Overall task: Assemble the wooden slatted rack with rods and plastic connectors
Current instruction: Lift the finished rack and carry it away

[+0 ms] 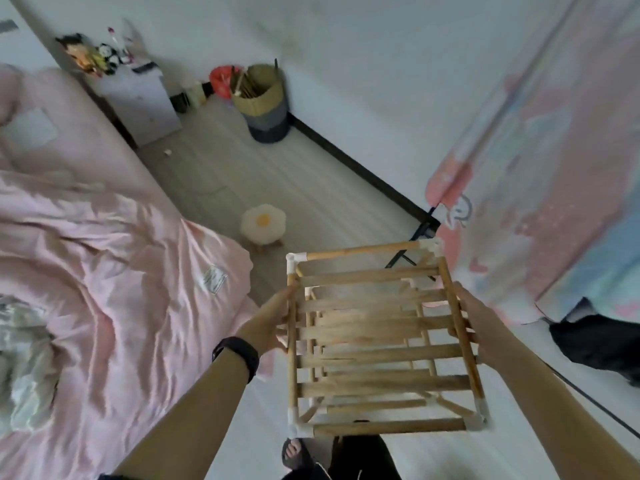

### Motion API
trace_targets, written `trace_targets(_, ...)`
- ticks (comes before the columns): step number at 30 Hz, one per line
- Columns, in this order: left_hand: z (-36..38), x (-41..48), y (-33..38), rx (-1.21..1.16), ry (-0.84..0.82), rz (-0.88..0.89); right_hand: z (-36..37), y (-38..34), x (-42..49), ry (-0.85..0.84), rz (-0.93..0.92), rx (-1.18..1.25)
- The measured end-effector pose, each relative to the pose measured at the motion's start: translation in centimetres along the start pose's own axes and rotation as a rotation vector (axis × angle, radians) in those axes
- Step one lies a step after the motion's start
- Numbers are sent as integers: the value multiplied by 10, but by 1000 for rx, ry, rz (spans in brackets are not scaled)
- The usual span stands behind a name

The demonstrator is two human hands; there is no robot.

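Observation:
The wooden slatted rack (381, 337) is held up in the air in front of me, seen from above. It has two tiers of slats, wooden rods at the edges and white plastic connectors (294, 263) at the corners. My left hand (273, 323) grips the left side rod, fingers curled under it. On the opposite side, my right hand (472, 320) holds the right rod, with its fingers wrapped around and partly hidden behind the wood. A black band sits on my left wrist.
A bed with a pink cover (104, 271) fills the left. A flower-shaped stool (263, 223) stands on the floor ahead. A woven basket (265, 102) with sticks stands in the far corner by a white nightstand (142, 102). A pastel curtain (540, 168) hangs at right.

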State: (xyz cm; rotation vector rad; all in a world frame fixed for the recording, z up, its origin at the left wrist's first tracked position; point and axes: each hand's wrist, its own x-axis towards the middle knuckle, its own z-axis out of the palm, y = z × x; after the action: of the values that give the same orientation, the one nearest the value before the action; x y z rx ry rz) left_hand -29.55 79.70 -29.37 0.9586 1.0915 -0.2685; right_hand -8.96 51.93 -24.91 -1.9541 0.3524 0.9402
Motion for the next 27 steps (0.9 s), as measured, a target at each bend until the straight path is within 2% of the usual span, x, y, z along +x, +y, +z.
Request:
trace_targets(7, 16, 71, 122, 91, -7, 10, 17, -75, 77, 13, 22, 115)
trace_targets(15, 2, 141, 250, 60, 92, -25, 48, -182, 173, -118, 55, 140)
trace_targets(21, -13, 191, 344, 54, 161, -32, 90, -272, 242, -147, 67, 183)
trace_targets(27, -34, 272, 453, 109, 161, -56, 138, -353, 310, -97, 68, 209)
